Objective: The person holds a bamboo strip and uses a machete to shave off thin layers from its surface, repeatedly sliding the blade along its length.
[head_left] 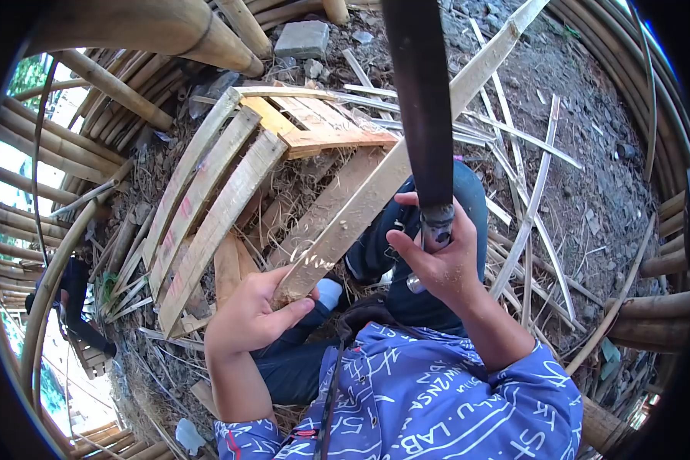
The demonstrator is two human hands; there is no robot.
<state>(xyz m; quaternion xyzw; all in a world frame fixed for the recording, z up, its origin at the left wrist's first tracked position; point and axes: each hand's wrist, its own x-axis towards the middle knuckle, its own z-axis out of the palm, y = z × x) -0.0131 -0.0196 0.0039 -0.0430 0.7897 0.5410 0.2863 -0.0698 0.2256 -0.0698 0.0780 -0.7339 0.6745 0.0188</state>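
My left hand [259,310] grips the near end of a long split bamboo strip [360,203], thumb on top. The strip slants up and away to the right, with pale curled shavings on it near my fingers. In my right hand [445,257] is the handle of a machete [424,100]. Its wide dark blade points away from me and crosses in front of the strip. Fine dust sticks to my right wrist. Under the strip stands a wooden crate [341,139] of slats, close to my bent knee [468,207].
Thin bamboo strips [540,184] lie scattered over the dirt on the right. A grey stone block [302,39] sits at the back. Bamboo pole walls [667,264] enclose both sides, and a thick bamboo pole [149,31] crosses the upper left. A white scrap [189,435] lies at lower left.
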